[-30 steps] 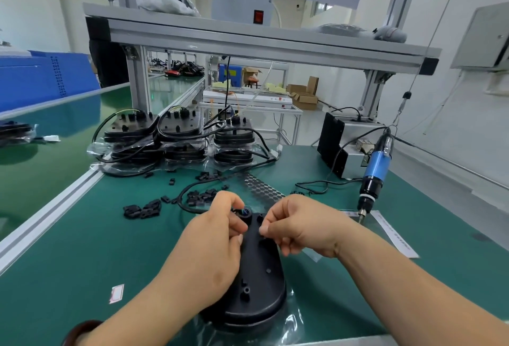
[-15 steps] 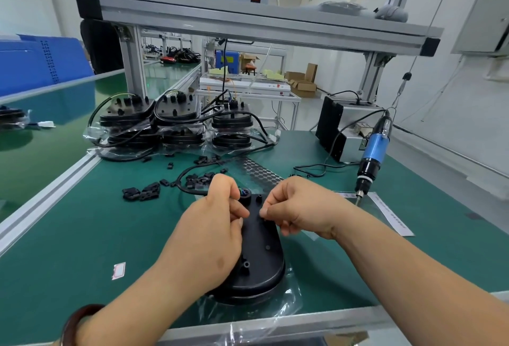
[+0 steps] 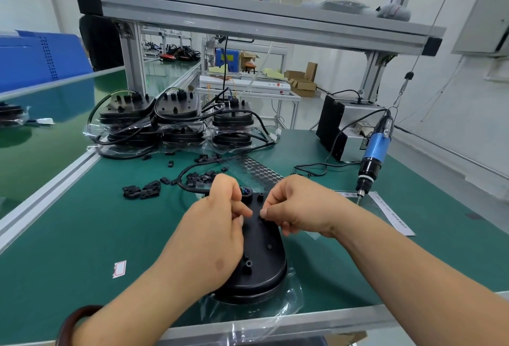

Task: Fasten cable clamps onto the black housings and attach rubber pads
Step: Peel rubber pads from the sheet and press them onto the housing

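Note:
A black oval housing [image 3: 261, 260] lies flat on clear plastic film at the near table edge. My left hand [image 3: 214, 235] lies over its left side with curled fingers gripping it near the cable port [image 3: 247, 192]. My right hand [image 3: 300, 205] pinches a tiny black piece [image 3: 263, 215] against the housing's top face; I cannot tell if it is a pad or a clamp. Loose black cable clamps [image 3: 143, 190] lie scattered behind. A clear sheet of round rubber pads [image 3: 259, 170] lies just beyond my hands.
Stacks of black housings with cables [image 3: 173, 122] stand at the back left. A blue electric screwdriver [image 3: 374, 152] hangs at the right, tip near a white paper strip [image 3: 391, 213]. A grey power box [image 3: 347, 130] stands behind it. A small label [image 3: 119, 269] lies at the left.
The view has tilted down, so the near table edge shows more. Both hands stay on the housing's far end; the right fingertips have shifted slightly along its top face.

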The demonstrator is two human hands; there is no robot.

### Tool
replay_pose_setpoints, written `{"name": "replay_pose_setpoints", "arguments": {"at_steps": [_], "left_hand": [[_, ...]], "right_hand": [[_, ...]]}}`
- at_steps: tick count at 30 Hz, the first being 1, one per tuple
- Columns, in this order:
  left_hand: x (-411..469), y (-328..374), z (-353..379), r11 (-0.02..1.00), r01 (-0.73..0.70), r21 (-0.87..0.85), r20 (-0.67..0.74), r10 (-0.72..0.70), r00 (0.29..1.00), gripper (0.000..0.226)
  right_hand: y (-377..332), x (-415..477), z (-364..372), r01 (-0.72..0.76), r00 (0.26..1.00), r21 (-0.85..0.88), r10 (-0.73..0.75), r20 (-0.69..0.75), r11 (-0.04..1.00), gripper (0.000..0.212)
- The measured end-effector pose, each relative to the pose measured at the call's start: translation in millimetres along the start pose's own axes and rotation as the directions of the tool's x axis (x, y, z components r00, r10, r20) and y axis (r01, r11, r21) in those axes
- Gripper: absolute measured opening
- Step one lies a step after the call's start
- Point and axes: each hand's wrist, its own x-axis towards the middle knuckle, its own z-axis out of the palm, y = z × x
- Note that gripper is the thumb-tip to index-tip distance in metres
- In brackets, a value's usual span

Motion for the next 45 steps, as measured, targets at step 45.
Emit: {"name": "replay_pose_setpoints", "arguments": {"at_steps": [45], "left_hand": [[10.8,6.7,-9.4,0.888,-0.285,0.360,0.428,0.114,0.897,0.029]], "right_hand": [[-2.0,-1.1,-11.5,-0.081,0.977,0.178,0.113,-0.180,0.981,0.032]]}}
